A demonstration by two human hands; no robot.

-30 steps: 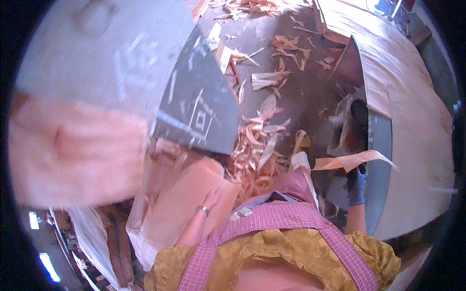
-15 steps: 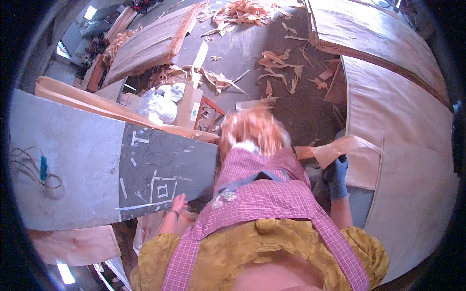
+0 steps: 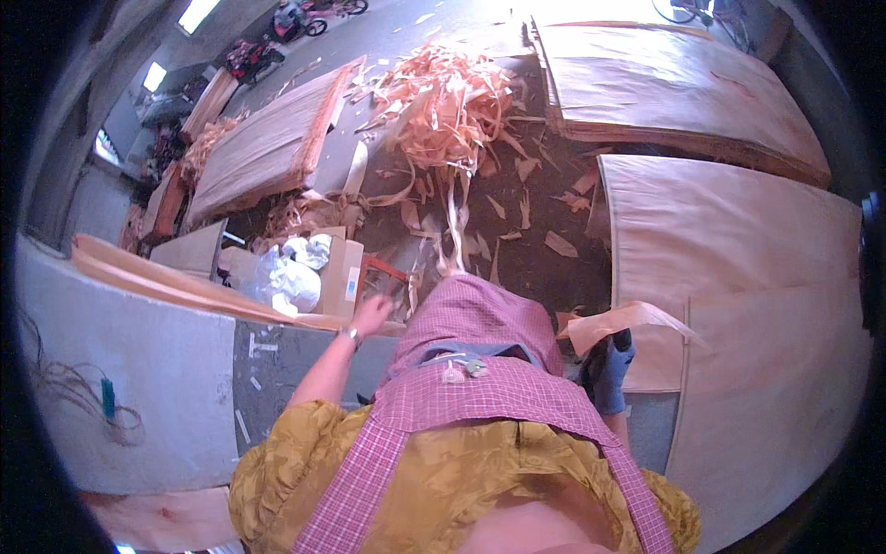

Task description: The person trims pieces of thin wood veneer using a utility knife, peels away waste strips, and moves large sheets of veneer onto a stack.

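My left hand (image 3: 373, 316) is bare, with a watch at the wrist. It hangs in front of a cardboard box and a red frame (image 3: 383, 270), fingers loosely spread and nothing seen in them. On the right, my right hand (image 3: 611, 374) wears a blue glove and is closed around something dark that I cannot make out. A curled strip of wood veneer (image 3: 620, 323) runs just above that glove; whether the fingers grip it is unclear. Ahead, a large heap of veneer scraps (image 3: 448, 97) lies on the floor, with pale strips (image 3: 456, 212) trailing back toward my apron.
Veneer stacks (image 3: 738, 231) stand along the right, with another stack (image 3: 268, 148) at the far left. A grey-topped table (image 3: 166, 388) is at my left, beside a cardboard box (image 3: 340, 277) with white bags (image 3: 297, 282). Loose scraps (image 3: 559, 244) litter the floor ahead.
The blurred bundle of veneer scraps before my apron is gone from there; a large heap now lies farther ahead. My left hand has moved forward. My right hand stays beside the veneer strip.
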